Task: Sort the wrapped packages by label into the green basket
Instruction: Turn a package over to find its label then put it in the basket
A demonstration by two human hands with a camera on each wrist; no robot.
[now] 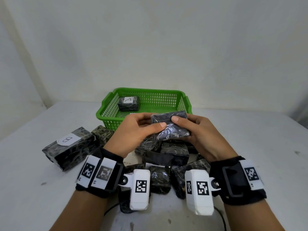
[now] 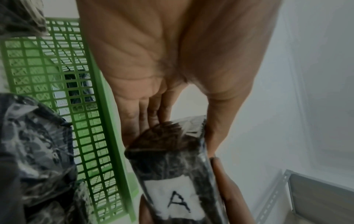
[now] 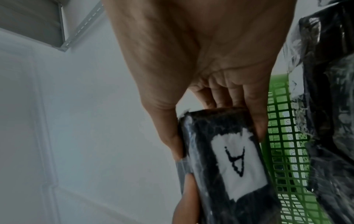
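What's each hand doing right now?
Left hand: grips the held package, labelled A.
Right hand: grips the same package.

Wrapped packages and green basket

We log one dark film-wrapped package raised before the basket, "A" label underneath; a second "A" package inside, back left; a "B" package among others on the counter.

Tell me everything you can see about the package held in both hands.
The held package is a small flat block, dark, wrapped in crinkled clear film. Its underside carries a white label with a handwritten A, seen only from the wrist views. It is lifted off the table, in front of the green basket, above the pile. The left hand and right hand pinch it, thumbs on top, fingers beneath.
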